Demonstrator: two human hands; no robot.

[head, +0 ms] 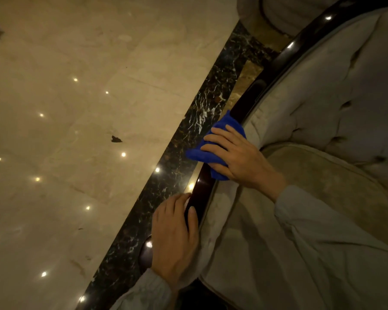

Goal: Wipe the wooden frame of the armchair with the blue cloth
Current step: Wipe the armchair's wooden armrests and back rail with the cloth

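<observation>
The armchair's dark glossy wooden frame (251, 97) curves from the lower middle up to the top right, bordering tufted grey upholstery (336, 86). A bunched blue cloth (227, 126) lies on the frame at mid-height. My right hand (238, 153) presses down on the cloth with fingers spread over it. Lower on the same rail, my left hand (175, 238) wraps around the wood, thumb on top, fingers on the outer side. The frame under both hands is hidden.
A beige polished marble floor (76, 130) with reflected ceiling lights fills the left. A black veined marble strip (188, 139) runs diagonally beside the chair. A small dark scrap (116, 139) lies on the floor. The seat cushion (323, 186) lies at right.
</observation>
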